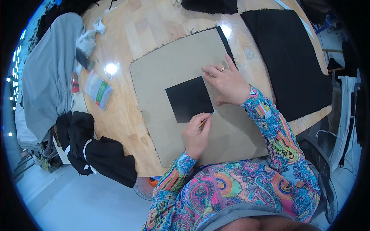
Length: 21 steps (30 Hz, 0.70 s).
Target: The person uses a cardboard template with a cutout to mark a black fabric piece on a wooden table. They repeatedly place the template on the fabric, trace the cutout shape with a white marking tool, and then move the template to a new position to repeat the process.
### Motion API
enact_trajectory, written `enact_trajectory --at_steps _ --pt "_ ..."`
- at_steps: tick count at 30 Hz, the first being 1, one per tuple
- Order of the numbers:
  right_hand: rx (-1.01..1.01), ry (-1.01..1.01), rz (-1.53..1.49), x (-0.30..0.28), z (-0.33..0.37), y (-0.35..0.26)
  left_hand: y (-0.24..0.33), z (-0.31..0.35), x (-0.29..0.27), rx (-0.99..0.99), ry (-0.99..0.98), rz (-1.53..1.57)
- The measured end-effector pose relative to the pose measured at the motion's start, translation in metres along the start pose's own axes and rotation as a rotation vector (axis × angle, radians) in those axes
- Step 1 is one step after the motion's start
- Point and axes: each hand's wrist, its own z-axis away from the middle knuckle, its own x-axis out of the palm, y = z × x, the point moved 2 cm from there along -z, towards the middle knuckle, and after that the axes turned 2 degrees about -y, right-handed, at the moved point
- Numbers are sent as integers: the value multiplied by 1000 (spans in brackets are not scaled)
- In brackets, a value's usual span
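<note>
Black square piece (189,101) lying flat and slightly rotated near the middle of a tan sheet (163,138), its lower right corner just beside the fingertips of the left hand (206,117). The left hand is closed in a writing grip, thumb and fingers pinched on a slim pencil-like tool (202,123), whose tip points to that corner; most of the tool is hidden by the fingers. The right hand (228,82) is open, palm down and fingers spread, with its fingertips at the upper right corner of the square and its thumb extended down beside the right edge; it grips nothing. The tan sheet has frayed edges, and black fabric (228,45) shows from beneath it along the upper right side. All of these rest on a pale wooden table (125,23). To the right lies a large black cloth panel (295,63); at the far edge, another black cloth (212,5). To the left are a clear packet (98,91) with a green band, a small red object (74,83) and crumpled white material (88,41). Beyond these hangs a draped grey cloth (52,73); nearer the person, a black cloth bundle (106,156) with white bands overhangs the table edge.
</note>
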Motion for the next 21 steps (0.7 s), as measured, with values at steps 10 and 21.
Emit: enact_trajectory --at_steps 10,21 --pt "6 -21 -10 -1 0 0 7 -5 3 23 -28 -54" --pt "3 -8 2 2 0 0 3 8 -23 56 36 -150"
